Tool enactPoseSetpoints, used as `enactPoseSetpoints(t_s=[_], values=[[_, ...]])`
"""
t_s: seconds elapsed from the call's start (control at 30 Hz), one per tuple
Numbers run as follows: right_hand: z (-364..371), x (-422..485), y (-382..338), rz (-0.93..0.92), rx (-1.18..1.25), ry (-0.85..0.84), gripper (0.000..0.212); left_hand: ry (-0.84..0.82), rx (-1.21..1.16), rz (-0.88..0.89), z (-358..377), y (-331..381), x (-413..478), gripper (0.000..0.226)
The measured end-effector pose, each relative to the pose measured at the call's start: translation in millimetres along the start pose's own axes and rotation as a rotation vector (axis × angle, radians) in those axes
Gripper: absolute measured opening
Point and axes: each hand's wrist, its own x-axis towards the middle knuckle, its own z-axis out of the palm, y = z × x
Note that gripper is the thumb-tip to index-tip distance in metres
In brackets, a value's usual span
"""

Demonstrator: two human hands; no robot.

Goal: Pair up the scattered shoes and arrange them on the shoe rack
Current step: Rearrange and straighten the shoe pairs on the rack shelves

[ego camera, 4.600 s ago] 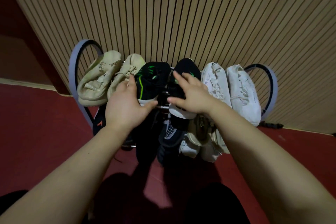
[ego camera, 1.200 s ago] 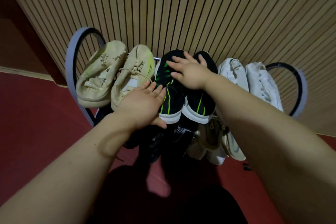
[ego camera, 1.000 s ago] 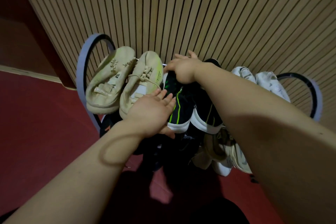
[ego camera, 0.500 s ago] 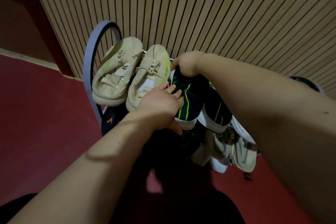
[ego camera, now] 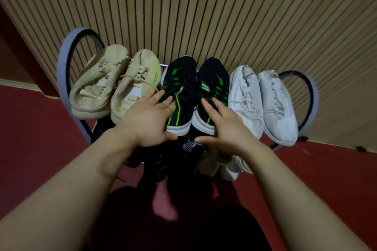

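The shoe rack [ego camera: 62, 67] has round end frames and stands against a slatted wall. Its top tier carries three pairs side by side: beige sneakers [ego camera: 114, 83] on the left, black sneakers with green stripes [ego camera: 193, 87] in the middle, white sneakers [ego camera: 263, 98] on the right. My left hand [ego camera: 150, 120] lies flat with fingers spread at the heel of the left black shoe. My right hand [ego camera: 224, 128] is spread the same way at the heel of the right black shoe. Neither hand grips anything.
A lower tier holds dark shoes [ego camera: 183, 149] and pale shoes [ego camera: 226, 165], partly hidden by my hands. The floor [ego camera: 30, 138] is red. A wooden slatted wall [ego camera: 204, 6] rises right behind the rack. My dark-clothed legs fill the bottom of the view.
My right hand has come back from the toes of the black shoes to their heel end. Both black shoes now sit straight and parallel, and the white pair is in view again.
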Motion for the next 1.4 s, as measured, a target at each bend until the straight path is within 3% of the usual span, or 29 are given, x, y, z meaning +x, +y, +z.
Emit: enactPoseSetpoints(t_s=[0.1, 0.3, 0.4, 0.5, 0.6, 0.83, 1.1, 1.27, 1.33, 1.4], values=[[6.4, 6.5, 3.5, -0.011, -0.018, 0.093, 0.089, 0.036, -0.006, -0.029, 5.8, -0.1, -0.2, 0.09], [2.6, 4.3, 4.3, -0.052, -0.079, 0.12, 0.075, 0.11, -0.13, -0.065, 9.7, -1.6, 6.1, 0.09], [7.0, 0.2, 0.4, -0.057, -0.088, 0.104, 0.073, 0.26, -0.313, -0.165, 6.9, -6.8, 8.4, 0.074], [12.8, -2.3, -0.5, -0.028, -0.017, 0.113, 0.073, 0.19, -0.255, -0.059, 2.5, -16.8, 13.3, 0.047], [12.4, 0.8, 1.0, -0.024, 0.052, 0.112, 0.073, 0.177, -0.231, -0.066, 6.4, -19.6, 15.2, 0.028], [10.4, 6.8, 3.3, -0.026, 0.092, 0.099, 0.075, 0.184, -0.225, -0.146, 2.1, -4.2, 10.1, 0.034], [8.5, 6.9, 0.1, -0.007, 0.074, 0.069, 0.074, 0.19, -0.22, -0.101, 8.3, -8.4, 3.3, 0.04], [-0.1, 13.0, -2.5, 0.065, 0.042, 0.08, 0.074, 0.278, -0.204, -0.19, 1.7, -0.7, 5.6, 0.089], [0.8, 20.2, -2.9, 0.088, 0.045, 0.064, 0.07, 0.322, -0.24, -0.138, -0.2, 1.8, 14.4, 0.083], [4.3, 24.7, -2.5, 0.095, 0.047, 0.015, 0.065, 0.217, -0.203, -0.058, 2.5, 2.7, 26.1, 0.064]])
